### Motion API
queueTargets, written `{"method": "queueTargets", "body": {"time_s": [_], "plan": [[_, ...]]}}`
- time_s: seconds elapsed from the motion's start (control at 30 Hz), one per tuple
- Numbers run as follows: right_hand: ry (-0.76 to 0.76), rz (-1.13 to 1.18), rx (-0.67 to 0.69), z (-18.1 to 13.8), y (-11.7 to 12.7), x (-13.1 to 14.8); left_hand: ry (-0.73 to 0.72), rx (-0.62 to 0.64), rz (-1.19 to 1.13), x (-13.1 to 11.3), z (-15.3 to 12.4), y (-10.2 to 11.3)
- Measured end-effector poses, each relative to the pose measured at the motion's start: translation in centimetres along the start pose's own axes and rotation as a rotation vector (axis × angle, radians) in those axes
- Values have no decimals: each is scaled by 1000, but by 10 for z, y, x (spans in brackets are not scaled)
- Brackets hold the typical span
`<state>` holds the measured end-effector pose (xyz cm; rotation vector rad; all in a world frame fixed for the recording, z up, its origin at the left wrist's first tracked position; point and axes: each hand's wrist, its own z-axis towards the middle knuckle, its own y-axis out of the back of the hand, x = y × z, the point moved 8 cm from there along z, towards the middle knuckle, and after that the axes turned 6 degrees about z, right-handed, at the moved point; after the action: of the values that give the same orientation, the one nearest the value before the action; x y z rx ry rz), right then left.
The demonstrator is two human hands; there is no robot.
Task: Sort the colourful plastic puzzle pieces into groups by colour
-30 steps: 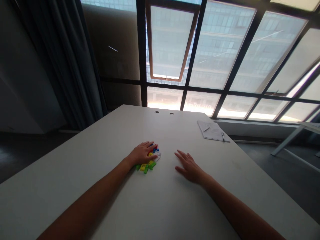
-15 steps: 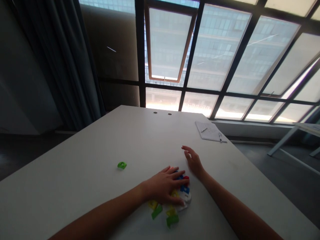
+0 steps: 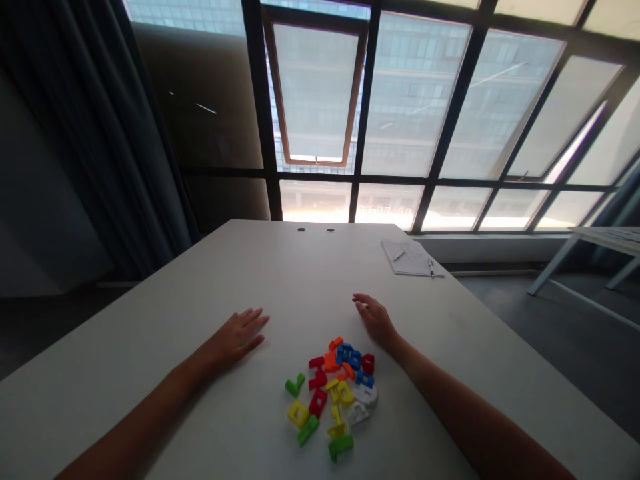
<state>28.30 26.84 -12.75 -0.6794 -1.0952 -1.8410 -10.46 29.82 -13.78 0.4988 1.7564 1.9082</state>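
Note:
My left hand lies palm down on the white table, left of a heap of small plastic pieces, with its fingers spread. A sliver of a green piece shows between thumb and fingers; most of it is hidden under the hand. Beyond the heap on its right side, my right hand rests on its edge, fingers stretched loosely and nothing in them. The heap holds yellow pieces, red pieces, blue pieces, orange pieces, white pieces and green pieces.
A stack of paper with two pens lies near the table's right edge. Two round dark holes sit near the far edge of the table. Behind are tall windows and a dark curtain; another table stands to the right.
My left hand has moved left, off the heap and onto the lone green piece, uncovering the coloured pieces. My right hand has stayed in about the same place. The view has shifted slightly.

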Motion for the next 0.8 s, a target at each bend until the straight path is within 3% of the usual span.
{"method": "queueTargets", "body": {"time_s": [0.1,0.27,0.4,0.5,0.6,0.7,0.8], "plan": [[7,-7,27,-2,-1,6,-87,32,-68,-40,-6,-6],[73,35,183,-10,-10,32,-349,151,-230,-153,-11,5],[202,44,330,-19,-19,57,-384,192,-374,-196,-18,14],[209,41,396,-22,-23,62,-396,224,-480,-209,-21,18],[207,59,412,-22,-24,61,-399,183,-515,-205,-13,25],[218,57,403,-21,-25,58,-312,64,-421,-176,9,31],[193,-5,377,-19,-26,53,-214,45,-195,-140,29,23]]}}
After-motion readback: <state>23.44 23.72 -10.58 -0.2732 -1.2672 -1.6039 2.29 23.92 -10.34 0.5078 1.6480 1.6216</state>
